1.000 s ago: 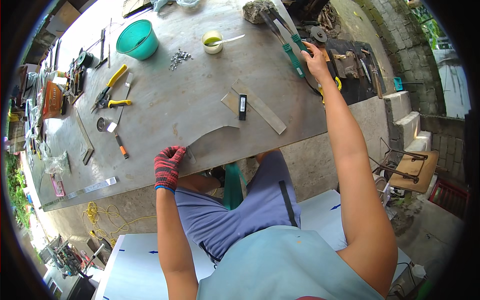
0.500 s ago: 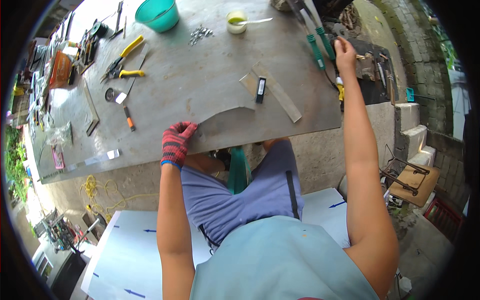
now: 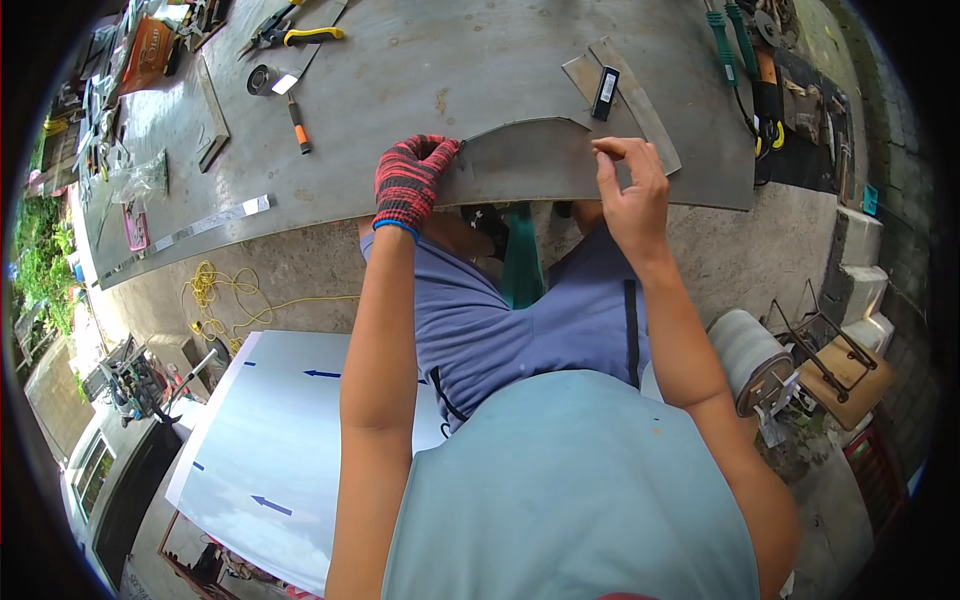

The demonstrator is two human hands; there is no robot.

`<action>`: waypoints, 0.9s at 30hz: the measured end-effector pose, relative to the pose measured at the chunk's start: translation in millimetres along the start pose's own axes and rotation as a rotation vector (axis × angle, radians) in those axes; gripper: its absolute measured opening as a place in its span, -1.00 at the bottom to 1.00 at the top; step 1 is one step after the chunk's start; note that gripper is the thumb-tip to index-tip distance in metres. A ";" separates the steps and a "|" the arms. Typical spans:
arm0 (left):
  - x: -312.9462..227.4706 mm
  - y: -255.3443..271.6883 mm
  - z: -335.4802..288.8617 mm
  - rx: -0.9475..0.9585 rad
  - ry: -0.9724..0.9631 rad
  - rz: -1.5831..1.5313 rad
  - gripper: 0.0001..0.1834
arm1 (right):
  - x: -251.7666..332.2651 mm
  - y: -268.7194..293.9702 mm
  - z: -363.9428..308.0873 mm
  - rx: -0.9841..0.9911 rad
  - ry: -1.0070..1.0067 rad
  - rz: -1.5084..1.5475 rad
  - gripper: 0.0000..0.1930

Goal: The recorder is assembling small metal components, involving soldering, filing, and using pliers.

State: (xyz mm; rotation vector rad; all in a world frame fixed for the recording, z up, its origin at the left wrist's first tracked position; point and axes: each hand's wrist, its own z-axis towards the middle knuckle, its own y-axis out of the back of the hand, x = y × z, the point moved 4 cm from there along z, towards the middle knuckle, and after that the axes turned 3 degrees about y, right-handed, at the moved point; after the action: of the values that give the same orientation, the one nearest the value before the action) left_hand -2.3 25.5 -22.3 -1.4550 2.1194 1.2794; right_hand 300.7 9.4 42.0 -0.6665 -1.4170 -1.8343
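A thin metal strip [image 3: 527, 122] arcs up near the table's front edge, grey like the tabletop behind it. My left hand [image 3: 408, 180], in a red-and-black striped glove, pinches its left end. At the strip's right end is my bare right hand [image 3: 636, 190], its thumb and index finger apart with a gap between them. It appears not to touch the strip. Just beyond it, a small black block with a white label [image 3: 605, 94] rests on two flat metal pieces [image 3: 640, 105] that cross each other.
The metal-topped table [image 3: 400, 80] carries a tape roll [image 3: 262, 80], an orange-handled tool [image 3: 299, 125], yellow-handled snips [image 3: 312, 36] and a flat bar [image 3: 213, 115]. Green-handled cutters [image 3: 722, 48] and an angle grinder [image 3: 768, 90] are at far right. Yellow cord [image 3: 212, 290] lies on the ground.
My right hand has come back from the green-handled cutters at far right to the strip's right end. The left hand keeps its pinch on the strip. The view has shifted nearer the front edge.
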 end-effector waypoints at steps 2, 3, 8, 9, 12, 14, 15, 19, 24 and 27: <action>1.4 -3.2 -4.1 -0.011 0.012 -0.002 -0.62 | 9.6 -13.4 -12.0 0.044 0.060 -0.077 -0.85; 0.7 -3.8 -7.3 -0.045 -0.038 0.002 -0.62 | 12.1 -15.3 -11.2 0.043 0.059 -0.078 -0.85; 17.7 -6.0 -21.0 -0.173 -0.183 -0.127 -0.64 | 24.4 -28.1 16.3 0.095 0.229 -0.168 -0.79; 20.5 -6.5 -27.2 -0.212 -0.194 -0.069 -0.66 | 23.8 -32.1 22.5 0.098 0.234 -0.174 -0.79; 26.0 -10.8 -39.0 -0.291 -0.229 0.022 -0.69 | 27.9 -57.7 37.8 0.227 0.371 -0.197 -0.73; 27.2 -10.6 -45.3 -0.340 -0.250 0.062 -0.70 | 29.3 -79.4 43.5 0.243 0.420 -0.213 -0.76; 26.3 -10.8 -47.7 -0.339 -0.212 0.086 -0.66 | 29.8 -87.8 45.0 0.254 0.463 -0.231 -0.78; 17.0 -8.2 -61.9 -0.376 -0.200 0.142 -0.52 | 30.5 -97.6 50.1 0.355 0.502 -0.254 -0.86; 15.7 1.7 -81.3 -0.274 -0.252 -0.241 -0.39 | 80.6 -52.0 45.6 0.223 0.628 -0.147 -0.85; 10.0 8.0 -97.0 -0.075 -0.263 -0.638 -0.28 | 107.8 -24.5 40.3 0.193 0.671 -0.145 -0.80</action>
State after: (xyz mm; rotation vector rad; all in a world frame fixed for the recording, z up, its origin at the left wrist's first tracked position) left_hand 10.1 -55.5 31.0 -1.6885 1.2939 1.2088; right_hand 214.4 27.7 119.8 0.1556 -1.1730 -1.7603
